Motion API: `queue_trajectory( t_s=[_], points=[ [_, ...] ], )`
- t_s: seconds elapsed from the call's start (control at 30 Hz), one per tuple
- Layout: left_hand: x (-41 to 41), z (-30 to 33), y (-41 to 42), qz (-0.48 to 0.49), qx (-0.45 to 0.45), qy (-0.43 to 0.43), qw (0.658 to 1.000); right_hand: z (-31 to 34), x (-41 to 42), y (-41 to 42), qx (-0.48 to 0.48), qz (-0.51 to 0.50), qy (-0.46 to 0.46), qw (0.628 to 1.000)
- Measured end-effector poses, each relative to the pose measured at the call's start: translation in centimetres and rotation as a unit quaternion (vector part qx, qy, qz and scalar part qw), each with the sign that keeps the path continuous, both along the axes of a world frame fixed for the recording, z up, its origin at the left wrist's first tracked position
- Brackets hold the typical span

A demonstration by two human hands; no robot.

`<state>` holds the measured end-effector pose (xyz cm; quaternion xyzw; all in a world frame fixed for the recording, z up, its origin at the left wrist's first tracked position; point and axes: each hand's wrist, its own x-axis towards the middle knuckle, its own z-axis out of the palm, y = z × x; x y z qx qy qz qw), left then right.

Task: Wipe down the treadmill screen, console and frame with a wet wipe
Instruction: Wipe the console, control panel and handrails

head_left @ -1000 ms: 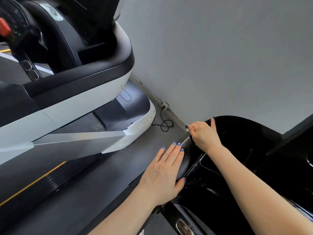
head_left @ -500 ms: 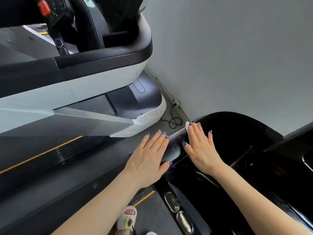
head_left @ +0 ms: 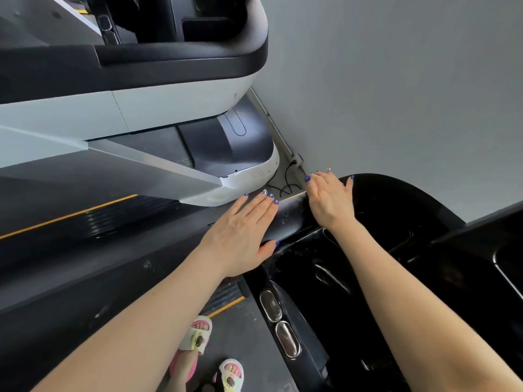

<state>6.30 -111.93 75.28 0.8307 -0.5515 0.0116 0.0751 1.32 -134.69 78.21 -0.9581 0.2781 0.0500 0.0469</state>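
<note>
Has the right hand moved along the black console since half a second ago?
Yes. The right hand slid forward toward the far edge of the glossy black console.

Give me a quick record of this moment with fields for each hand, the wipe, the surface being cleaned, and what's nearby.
left hand: left hand flat, fingers straight, resting on the black console edge
right hand: right hand pressed on the console's far corner
wipe: not visible, perhaps under the right hand
surface: glossy black console
nearby: second treadmill to the left, power cable on the floor by the wall
</note>
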Motion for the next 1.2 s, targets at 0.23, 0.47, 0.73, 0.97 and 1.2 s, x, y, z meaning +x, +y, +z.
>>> queue_trajectory(
  t_s=[0.23, 0.47, 0.73, 0.97, 1.2],
  points=[
    [-0.7, 0.6, 2.0, 0.020, -0.019, -0.011, 1.000, -1.0, -8.0, 7.8, 0.072, 0.087, -0.039, 0.993],
    [-0.9, 0.4, 5.7, 0.047, 0.030, -0.025, 0.998, -1.3, -3.5, 4.7, 0.026, 0.080, -0.079, 0.993],
    [-1.0, 0.9, 5.5, 0.053, 0.044, -0.017, 0.997, -1.7, -1.5, 6.9, 0.002, 0.023, -0.061, 0.998],
    [-1.0, 0.7, 5.4, 0.057, 0.039, -0.011, 0.998, -1.6, -7.8, 10.8, 0.044, 0.148, -0.049, 0.987],
    [-1.1, 0.5, 5.4, 0.064, 0.034, -0.016, 0.997, -0.7, 1.3, 5.6, -0.015, 0.087, -0.007, 0.996]
  ],
)
